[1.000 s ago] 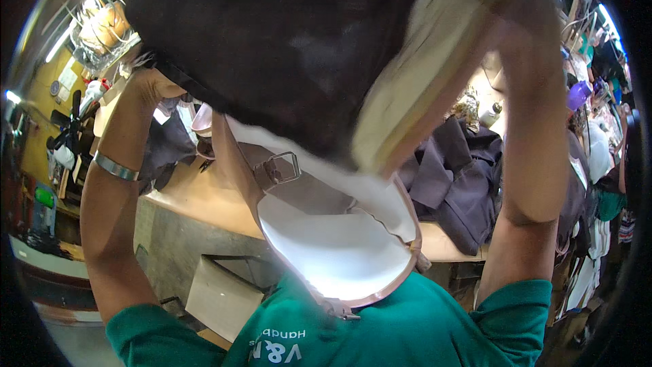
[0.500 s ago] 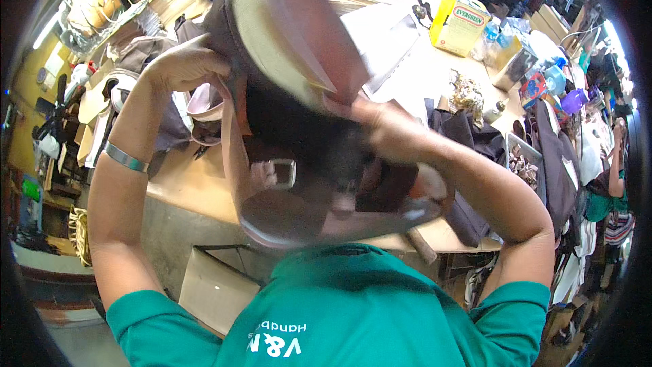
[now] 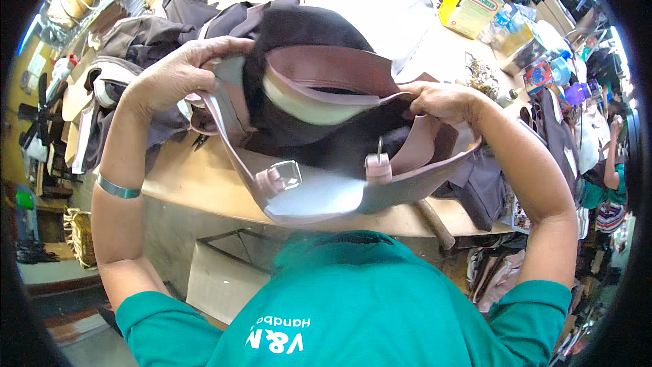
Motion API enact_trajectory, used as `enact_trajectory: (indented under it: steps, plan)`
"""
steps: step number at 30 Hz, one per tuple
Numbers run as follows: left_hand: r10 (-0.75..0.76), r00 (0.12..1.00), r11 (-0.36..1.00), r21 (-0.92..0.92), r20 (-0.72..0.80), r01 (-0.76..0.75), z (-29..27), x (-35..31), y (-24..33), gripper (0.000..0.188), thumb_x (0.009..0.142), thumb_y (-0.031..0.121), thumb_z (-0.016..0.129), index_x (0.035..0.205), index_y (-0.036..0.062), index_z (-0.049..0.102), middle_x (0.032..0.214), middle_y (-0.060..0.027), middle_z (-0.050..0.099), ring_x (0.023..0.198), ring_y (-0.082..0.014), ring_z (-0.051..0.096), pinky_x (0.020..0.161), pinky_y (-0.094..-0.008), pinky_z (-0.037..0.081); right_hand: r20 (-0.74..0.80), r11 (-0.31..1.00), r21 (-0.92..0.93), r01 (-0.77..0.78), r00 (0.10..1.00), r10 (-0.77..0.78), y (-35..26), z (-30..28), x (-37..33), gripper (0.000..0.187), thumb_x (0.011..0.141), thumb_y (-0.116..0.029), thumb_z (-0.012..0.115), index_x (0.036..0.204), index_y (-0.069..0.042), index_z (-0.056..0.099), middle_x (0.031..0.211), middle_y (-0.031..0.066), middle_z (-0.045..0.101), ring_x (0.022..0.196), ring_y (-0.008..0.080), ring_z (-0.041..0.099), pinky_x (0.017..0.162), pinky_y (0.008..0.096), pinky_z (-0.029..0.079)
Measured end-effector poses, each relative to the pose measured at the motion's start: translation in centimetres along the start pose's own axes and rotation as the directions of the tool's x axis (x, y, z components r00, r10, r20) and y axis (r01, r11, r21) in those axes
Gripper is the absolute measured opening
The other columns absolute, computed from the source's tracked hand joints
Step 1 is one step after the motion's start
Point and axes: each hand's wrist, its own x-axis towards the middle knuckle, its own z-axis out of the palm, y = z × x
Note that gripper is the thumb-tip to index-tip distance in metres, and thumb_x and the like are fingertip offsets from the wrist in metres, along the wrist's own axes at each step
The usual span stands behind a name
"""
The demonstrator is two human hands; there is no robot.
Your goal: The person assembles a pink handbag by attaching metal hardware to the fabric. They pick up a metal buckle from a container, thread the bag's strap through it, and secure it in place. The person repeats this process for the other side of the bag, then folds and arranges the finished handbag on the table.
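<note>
Between my hands hangs a brownish-mauve leather bag [image 3: 401, 187] above the table edge, its wide opening spread. Black lining [image 3: 309, 132] bulges up through the middle, and a curved leather piece with a pale underside [image 3: 309, 105] lies across it. My left hand [image 3: 180, 71] grips the rim at the left side, thumb and fingers pinched around it. At the other end my right hand [image 3: 445, 102] is closed on the edge of the leather. Two metal rings on leather tabs show on the near wall: a squarish ring [image 3: 288, 173] and a ring seen edge-on [image 3: 380, 153].
Dark fabric pieces [image 3: 142, 37] are heaped left of the bag on the table [image 3: 197, 177]. White sheets [image 3: 380, 17] and a yellow box [image 3: 468, 7] lie beyond. A wooden handle [image 3: 435, 224] juts over the near edge. Black cloth [image 3: 479, 187] rests at right.
The bag has come down from a steep, blurred tilt to a more level position, its opening now spread. My right hand has moved right, and my left hand stays at the left side.
</note>
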Motion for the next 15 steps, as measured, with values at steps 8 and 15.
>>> enact_trajectory:
  steps: [8,15]
  plan:
    - [0.018,0.999,0.983,0.182,0.028,-0.023,-0.3,1.2,-1.7,0.073,0.058,-0.011,0.037,0.130,0.0003,0.035,0.124,-0.0048,0.043,0.093,-0.0060,0.045,0.076,-0.0157,0.039,0.766,0.739,-0.533,0.412,0.606,0.214,-3.9,11.0,1.3,0.038,0.065,-0.004,0.047,0.102,0.001,0.051,0.090,0.0202,0.059,0.083,0.0253,0.058,0.073,0.0384,0.043]
    - [0.210,0.970,0.879,0.410,0.124,-0.242,0.3,0.0,-0.6,0.072,0.051,-0.009,0.036,0.121,0.0024,0.046,0.119,-0.0151,0.048,0.115,-0.0214,0.042,0.101,-0.0283,0.024,0.309,0.745,-0.642,0.180,0.950,0.036,-2.2,6.4,2.0,0.042,0.063,0.002,0.047,0.104,0.001,0.055,0.096,0.0177,0.061,0.089,0.0276,0.060,0.078,0.0370,0.046]
